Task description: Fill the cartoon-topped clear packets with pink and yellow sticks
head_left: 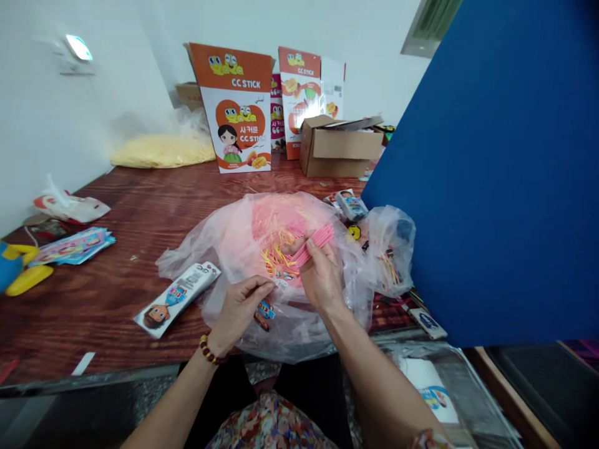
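Note:
My right hand [322,274] is closed round a bundle of thin pink sticks [322,237], held over a large clear plastic bag [224,227]. Inside the bag lie many pink sticks [281,209], with yellow sticks [274,257] near its opening. Thumb and fingers of my left hand [241,305] pinch the top edge of a small printed packet [264,312], partly covered by the hand. To the left of the bag, a stack of white printed packets [178,299] lies flat on the table.
Behind the bag stand orange-and-white cartons [243,112] and an open brown box [344,149]. A blue panel [491,187] borders the right side. Beside it sits a small clear bag of sticks [390,249]. Blue-pink packets [75,246] and a tissue pack [77,207] lie far left.

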The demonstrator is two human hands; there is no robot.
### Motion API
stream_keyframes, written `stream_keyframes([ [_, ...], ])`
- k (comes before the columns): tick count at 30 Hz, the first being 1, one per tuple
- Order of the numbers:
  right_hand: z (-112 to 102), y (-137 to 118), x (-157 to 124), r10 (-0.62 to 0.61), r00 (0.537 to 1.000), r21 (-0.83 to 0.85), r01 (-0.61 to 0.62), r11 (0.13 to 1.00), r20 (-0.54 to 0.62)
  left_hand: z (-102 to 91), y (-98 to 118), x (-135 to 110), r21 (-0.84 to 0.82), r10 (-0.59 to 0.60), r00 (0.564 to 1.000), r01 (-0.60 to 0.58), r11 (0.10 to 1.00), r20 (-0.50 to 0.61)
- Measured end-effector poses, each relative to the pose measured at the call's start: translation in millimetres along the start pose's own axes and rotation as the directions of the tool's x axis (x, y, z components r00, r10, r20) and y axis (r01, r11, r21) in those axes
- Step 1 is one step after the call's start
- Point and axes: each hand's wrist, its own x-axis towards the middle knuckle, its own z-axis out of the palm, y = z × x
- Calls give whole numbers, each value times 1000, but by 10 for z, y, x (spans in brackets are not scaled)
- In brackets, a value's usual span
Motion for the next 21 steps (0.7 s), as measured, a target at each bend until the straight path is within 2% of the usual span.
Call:
stream_keyframes([
  [4,105,42,-71,4,999,-31,-3,1000,36,25,4,17,-42,-32,999,31,999,-26],
  [10,76,14,-180,81,991,-223,-57,973,103,34,41,51,-84,6,999,-10,996,-44],
  [14,55,-63,-125,131,970,-255,-76,964,207,52,91,100,-145,-18,998,9,989,-62],
  [18,43,-138,-28,114,957,-239,-49,970,268,78,168,177,-224,5,995,-27,974,-101],
  [21,28,-209,13,64,943,-293,36,955,326,98,214,240,-239,47,989,-80,968,-140],
])
